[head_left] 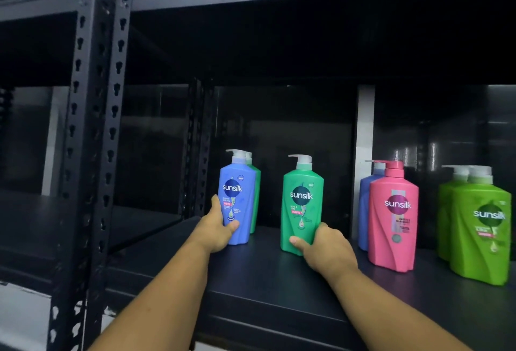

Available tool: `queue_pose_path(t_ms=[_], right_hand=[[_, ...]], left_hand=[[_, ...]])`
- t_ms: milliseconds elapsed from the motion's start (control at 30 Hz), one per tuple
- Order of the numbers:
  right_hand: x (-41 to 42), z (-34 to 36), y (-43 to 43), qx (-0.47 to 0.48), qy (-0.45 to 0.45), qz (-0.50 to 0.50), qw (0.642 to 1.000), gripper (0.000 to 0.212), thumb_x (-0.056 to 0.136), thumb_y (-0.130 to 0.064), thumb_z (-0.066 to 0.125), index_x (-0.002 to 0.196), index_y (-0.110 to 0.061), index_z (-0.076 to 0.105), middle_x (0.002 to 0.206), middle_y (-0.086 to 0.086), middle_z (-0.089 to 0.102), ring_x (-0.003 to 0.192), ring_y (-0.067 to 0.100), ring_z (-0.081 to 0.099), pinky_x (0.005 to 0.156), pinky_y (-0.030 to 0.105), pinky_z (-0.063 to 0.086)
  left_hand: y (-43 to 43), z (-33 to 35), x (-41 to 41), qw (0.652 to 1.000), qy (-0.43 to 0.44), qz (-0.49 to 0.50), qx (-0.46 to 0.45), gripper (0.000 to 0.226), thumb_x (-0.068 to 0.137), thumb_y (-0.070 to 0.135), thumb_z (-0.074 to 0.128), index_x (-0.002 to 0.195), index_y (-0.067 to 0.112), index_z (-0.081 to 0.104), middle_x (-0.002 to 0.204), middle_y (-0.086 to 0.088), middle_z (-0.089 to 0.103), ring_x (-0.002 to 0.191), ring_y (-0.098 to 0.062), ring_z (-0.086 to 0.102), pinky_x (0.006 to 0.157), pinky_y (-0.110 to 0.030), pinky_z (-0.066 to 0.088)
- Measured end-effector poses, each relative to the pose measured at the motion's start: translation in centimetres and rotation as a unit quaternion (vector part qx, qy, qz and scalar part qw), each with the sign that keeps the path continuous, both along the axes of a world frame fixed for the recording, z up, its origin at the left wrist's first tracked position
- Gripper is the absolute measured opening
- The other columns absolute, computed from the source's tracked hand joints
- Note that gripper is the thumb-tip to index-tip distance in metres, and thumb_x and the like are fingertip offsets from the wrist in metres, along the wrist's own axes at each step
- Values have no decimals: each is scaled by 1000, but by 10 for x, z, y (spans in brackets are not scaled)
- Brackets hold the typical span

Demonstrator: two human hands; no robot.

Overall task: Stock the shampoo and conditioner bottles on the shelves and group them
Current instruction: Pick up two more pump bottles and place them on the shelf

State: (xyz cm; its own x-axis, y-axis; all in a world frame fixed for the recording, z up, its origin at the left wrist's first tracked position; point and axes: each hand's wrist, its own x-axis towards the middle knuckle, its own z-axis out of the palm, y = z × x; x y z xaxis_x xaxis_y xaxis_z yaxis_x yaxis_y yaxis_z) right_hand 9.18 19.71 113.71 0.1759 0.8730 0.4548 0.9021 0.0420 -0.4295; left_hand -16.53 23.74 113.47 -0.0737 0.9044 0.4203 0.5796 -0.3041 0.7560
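Left fingers (217, 205) curl round the blue bottle (237, 183); right fingers (296, 241) grip the middle green bottle (303, 183).

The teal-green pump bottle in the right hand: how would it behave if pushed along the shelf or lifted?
The teal-green pump bottle is tall on a narrow base, so a push near its pump head would probably tip it. Its glossy plastic looks stiff but may slip in the right hand. It likely slides, not rolls, on the flat shelf.
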Motion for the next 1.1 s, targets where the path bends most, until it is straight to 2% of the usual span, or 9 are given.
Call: queue_pose_path(t_ms=[133, 233, 300, 400, 467, 600, 900, 1000, 1100], right_hand=[[-2, 1, -12, 13, -111, -46, 993, 66, 90, -75, 48, 110, -15, 67, 112, 5, 69, 106, 28, 66, 82, 36, 49], [-6, 4, -23, 34, -203, -53, 977, 58, 96, -67, 44, 108, -16, 69, 110, 4, 68, 104, 27, 67, 74, 34, 44], [-10, 6, -31, 45, -244, -47, 968, 46, 99, -57, 47, 108, -17, 69, 110, 3, 68, 103, 26, 68, 70, 33, 41], [-15, 8, -38, 40, -273, -17, 961, 34, 98, -44, 51, 110, -16, 67, 111, 6, 69, 102, 29, 67, 71, 33, 43], [-12, 8, -42, 14, -253, 15, 967, 32, 96, -41, 52, 108, -15, 67, 112, 8, 68, 102, 30, 66, 75, 34, 47], [-1, 7, -56, -27, -216, 86, 972, 35, 92, -49, 54, 110, -23, 70, 117, 6, 69, 109, 29, 64, 90, 35, 52], [26, -17, -164, 16, -70, 232, 970, 50, 94, -51, 62, 137, -25, 62, 135, -9, 66, 124, 8, 60, 107, 24, 43], [29, -47, -207, 66, -83, 262, 959, 50, 98, -49, 56, 143, -27, 56, 146, -13, 55, 139, 1, 43, 119, 21, 25], [32, -87, -247, 85, -73, 289, 951, 53, 101, -46, 54, 151, -29, 46, 150, -22, 42, 147, -7, 24, 124, 18, 8]], left_hand=[[0, 0, 2, 996, 48, 69, -30, 79, 99, 41, 62, 160, 16, 19, 137, -2, 61, 123, -25, 58, 102, -37, 48], [-14, 5, 7, 985, 104, 139, -20, 49, 95, 52, 62, 127, 15, 56, 119, -3, 67, 105, -24, 63, 88, -36, 54], [-29, 8, 12, 977, 129, 164, -32, 36, 93, 53, 64, 104, 19, 61, 106, -1, 66, 92, -23, 65, 81, -36, 57], [-48, 8, 17, 970, 170, 164, -55, 31, 89, 49, 68, 97, 20, 62, 103, 0, 65, 89, -23, 65, 76, -34, 56], [-58, 5, 18, 975, 174, 122, -63, 36, 87, 51, 70, 102, 19, 64, 113, -4, 67, 95, -23, 65, 81, -33, 55], [-87, 5, 18, 975, 209, 22, -67, 76, 89, 54, 72, 152, 19, 48, 153, -2, 52, 137, -18, 53, 112, -28, 41], [-195, -24, 47, 937, 332, -31, 104, 62, 98, 63, 51, 142, 19, 61, 142, 1, 64, 132, -17, 56, 108, -26, 41], [-230, -64, 57, 937, 286, -71, 190, 59, 100, 59, 49, 144, 21, 59, 149, 5, 56, 144, -8, 43, 120, -24, 30], [-264, -105, 66, 955, 205, -118, 182, 55, 99, 54, 52, 146, 26, 57, 147, 12, 55, 143, 5, 37, 119, -17, 29]])
